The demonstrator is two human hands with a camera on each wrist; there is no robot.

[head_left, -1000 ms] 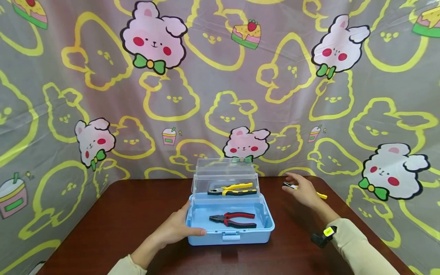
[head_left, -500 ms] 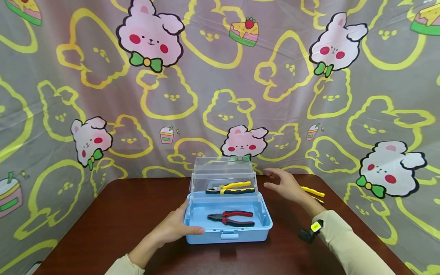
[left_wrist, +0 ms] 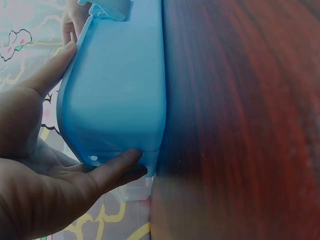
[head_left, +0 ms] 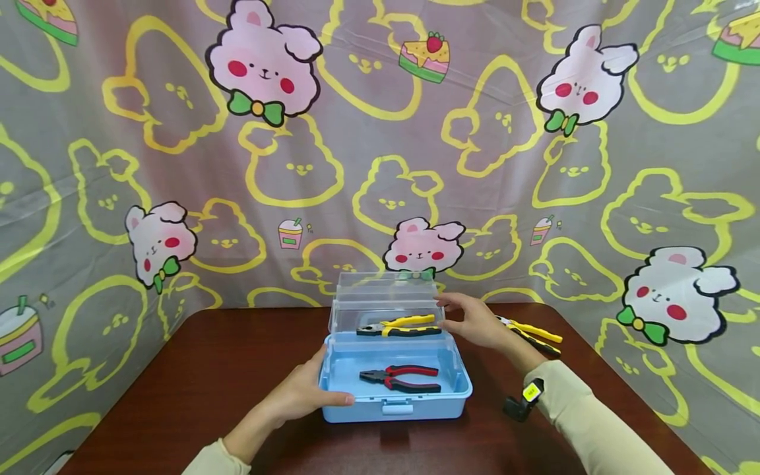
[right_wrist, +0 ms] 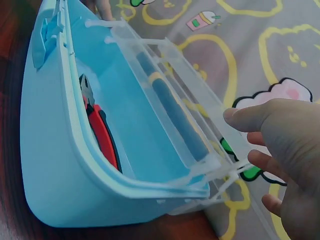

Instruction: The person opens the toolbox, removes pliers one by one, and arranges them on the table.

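A light blue toolbox [head_left: 356,414] sits with its clear lid [head_left: 368,290] raised. My left hand [head_left: 303,392] grips its left front corner, thumb over the front rim and fingers against the side wall. Red-and-black pliers [head_left: 415,388] lie on the box's floor. Yellow-and-black pliers [head_left: 410,321] rest in the clear upper tray [head_left: 347,340]. My right hand [head_left: 477,323] holds nothing; its loosely bent fingers are right at the tray's and lid's right end. A second yellow-and-black pair of pliers [head_left: 537,330] lies on the table, partly behind the right forearm.
The dark brown table [head_left: 237,356] carries the box. A grey curtain [head_left: 332,165] with rabbit drawings hangs behind and at both sides. A small black device [head_left: 522,404] is strapped to the right wrist.
My right hand has moved left from the pliers on the table to the right end of the tray and lid, uncovering those pliers. The left hand stays on the toolbox.
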